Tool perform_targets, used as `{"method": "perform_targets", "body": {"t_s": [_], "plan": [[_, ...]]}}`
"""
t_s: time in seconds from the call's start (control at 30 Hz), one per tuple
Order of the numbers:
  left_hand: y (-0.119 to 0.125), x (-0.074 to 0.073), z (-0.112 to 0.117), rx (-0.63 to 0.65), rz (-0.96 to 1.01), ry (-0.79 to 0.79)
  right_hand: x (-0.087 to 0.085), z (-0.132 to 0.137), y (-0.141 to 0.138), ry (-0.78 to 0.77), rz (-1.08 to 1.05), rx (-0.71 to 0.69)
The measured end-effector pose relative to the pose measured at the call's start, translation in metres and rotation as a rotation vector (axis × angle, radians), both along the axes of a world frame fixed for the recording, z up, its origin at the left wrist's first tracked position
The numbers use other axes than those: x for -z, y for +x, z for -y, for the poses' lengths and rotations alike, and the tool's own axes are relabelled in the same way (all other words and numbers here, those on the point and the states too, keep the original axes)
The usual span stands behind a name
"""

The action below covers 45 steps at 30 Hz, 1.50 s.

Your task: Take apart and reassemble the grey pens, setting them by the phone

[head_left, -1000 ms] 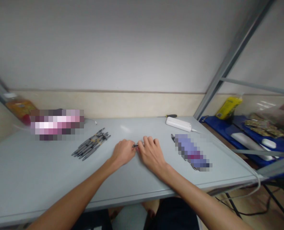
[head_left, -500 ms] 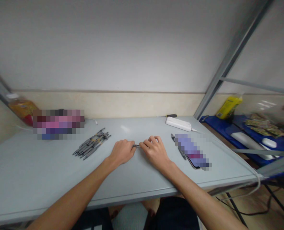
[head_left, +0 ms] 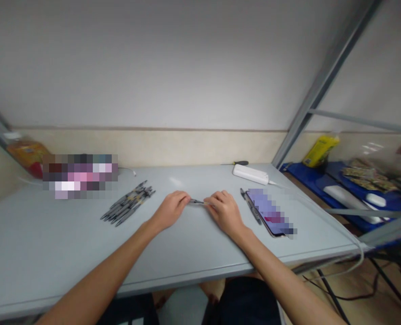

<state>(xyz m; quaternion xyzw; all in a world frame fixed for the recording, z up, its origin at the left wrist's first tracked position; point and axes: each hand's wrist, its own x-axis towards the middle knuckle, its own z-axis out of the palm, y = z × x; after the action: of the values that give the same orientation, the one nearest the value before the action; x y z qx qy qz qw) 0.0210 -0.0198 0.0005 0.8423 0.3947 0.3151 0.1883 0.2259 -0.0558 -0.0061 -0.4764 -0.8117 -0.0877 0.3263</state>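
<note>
Between my two hands a slim dark pen [head_left: 197, 201] lies level, a little above the desk [head_left: 173, 257]. My left hand [head_left: 172, 207] pinches its left end between thumb and fingers. My right hand [head_left: 223, 210] is closed round the other end, where a paler tip shows at the fingertips. Most of both pen ends is hidden by fingers. Left of my hands a bunch of grey-black pens [head_left: 128, 205] lies side by side at a slant. To the right, one more dark pen [head_left: 251, 206] rests beside a phone [head_left: 266, 212] with its screen lit.
A white power strip [head_left: 250, 174] and a screwdriver [head_left: 240, 163] lie at the back right. A blurred-out pink and purple thing [head_left: 81, 177] and an orange bottle [head_left: 29, 153] stand back left. A metal post [head_left: 293, 131] rises at the right, with a blue surface [head_left: 332, 174] beyond.
My hands have drawn slightly apart, the right one moving right, so more of the pen shows between them. The view has shifted a little.
</note>
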Motion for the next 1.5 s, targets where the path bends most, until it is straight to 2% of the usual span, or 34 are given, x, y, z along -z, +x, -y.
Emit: {"method": "perform_targets", "body": {"t_s": [0.17, 0.3, 0.4, 0.57, 0.67, 0.77, 0.83, 1.0, 1.2, 1.3, 1.5], "plan": [[-0.005, 0.001, -0.004, 0.026, 0.341, -0.260, -0.001, -0.001, 0.001, -0.108, -0.257, 0.006], [-0.008, 0.004, -0.008, 0.003, 0.490, -0.375, -0.005, -0.004, 0.002, -0.274, -0.421, 0.023], [-0.009, 0.005, -0.010, -0.013, 0.514, -0.420, -0.008, -0.004, 0.004, -0.409, -0.511, 0.015], [-0.009, 0.003, -0.011, -0.038, 0.602, -0.462, -0.007, -0.004, 0.005, -0.401, -0.750, -0.080], [-0.008, 0.002, -0.010, -0.056, 0.633, -0.477, -0.008, -0.005, 0.005, -0.462, -0.841, -0.067], [-0.008, 0.002, -0.010, -0.049, 0.639, -0.479, -0.009, -0.006, 0.005, -0.565, -0.827, -0.038], [-0.009, 0.003, -0.010, -0.047, 0.639, -0.481, -0.009, -0.007, 0.006, -0.577, -0.842, -0.050], [-0.010, 0.004, -0.011, -0.051, 0.641, -0.494, -0.005, -0.010, 0.009, -0.567, -1.026, -0.133], [-0.010, 0.003, -0.011, -0.055, 0.650, -0.490, -0.009, -0.008, 0.009, -0.705, -1.042, -0.164], [-0.009, 0.002, -0.010, -0.064, 0.649, -0.495, -0.010, -0.008, 0.009, -0.704, -1.132, -0.175], [-0.009, 0.001, -0.010, -0.061, 0.668, -0.508, -0.006, -0.010, 0.009, -0.728, -1.099, -0.141]]}}
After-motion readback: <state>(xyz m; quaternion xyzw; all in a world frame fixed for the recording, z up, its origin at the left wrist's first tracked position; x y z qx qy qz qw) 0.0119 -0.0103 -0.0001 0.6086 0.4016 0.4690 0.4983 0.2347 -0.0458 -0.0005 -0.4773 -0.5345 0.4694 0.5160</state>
